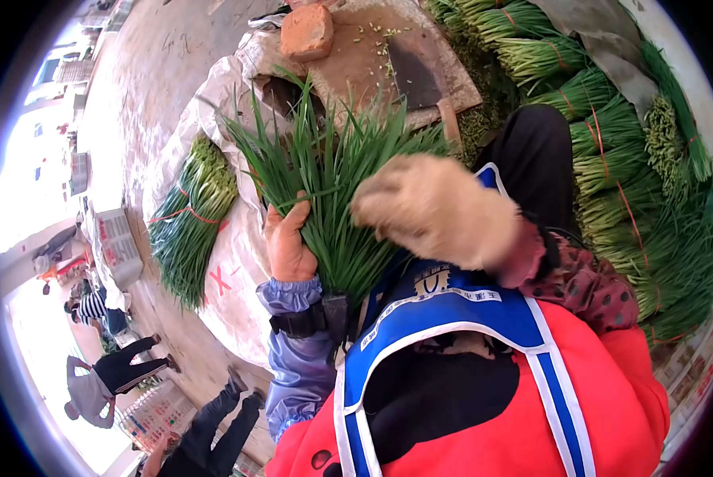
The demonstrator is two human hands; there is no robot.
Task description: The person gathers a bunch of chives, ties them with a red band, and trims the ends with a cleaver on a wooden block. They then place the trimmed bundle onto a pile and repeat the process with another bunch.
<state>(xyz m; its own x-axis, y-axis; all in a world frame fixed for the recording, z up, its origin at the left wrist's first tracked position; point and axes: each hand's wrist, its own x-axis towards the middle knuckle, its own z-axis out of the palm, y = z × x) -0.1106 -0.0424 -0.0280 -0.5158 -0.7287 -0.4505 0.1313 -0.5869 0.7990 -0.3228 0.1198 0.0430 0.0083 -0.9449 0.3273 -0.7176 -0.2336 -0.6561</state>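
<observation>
My bare left hand [291, 242] is closed round the left side of a loose bunch of long green leafy stalks [333, 175], held upright in front of my blue apron. My right hand [432, 211], in a tan glove and blurred, is over the right side of the bunch; its fingers are curled, and whether they grip any leaves cannot be made out. A tied green bundle [191, 215] with red bands lies left of my left hand on a pale sack [241, 278]. Beyond the bunch is a board [356, 75] bearing a wide dark blade [414, 67] with a wooden handle.
A red brick [307, 33] rests at the board's far side. Many banded green bundles [619, 159] are piled at the right beside my dark-trousered knee [535, 143]. Several people, among them a person in grey [92, 395], and crates [156, 413] are at the lower left.
</observation>
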